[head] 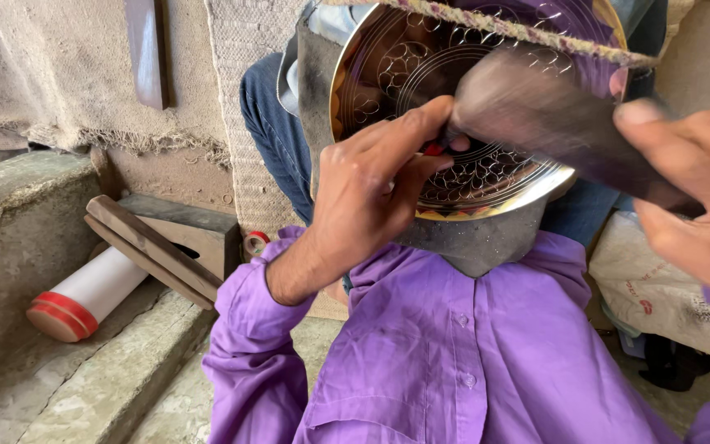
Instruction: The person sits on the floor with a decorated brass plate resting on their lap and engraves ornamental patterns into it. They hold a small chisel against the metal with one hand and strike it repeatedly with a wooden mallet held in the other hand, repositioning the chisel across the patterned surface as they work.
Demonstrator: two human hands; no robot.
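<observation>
Head view: purple sleeves nearest, then two hands. The left hand [371, 185] pinches a small red-tipped tool [435, 150] against one round engraved metal plate [421, 57] propped on the lap; the right hand [692, 189] grips a blurred dark mallet [552, 123]. I judge the plate stiff, thin, slick, easily dented, best held by its rim. Farther left lies one white cylinder [92, 294].

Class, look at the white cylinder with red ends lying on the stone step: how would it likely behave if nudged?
The white cylinder lies on its side, so it would probably roll. The wooden strips resting against it might check that. It looks rigid and smooth, perhaps slippery.
</observation>
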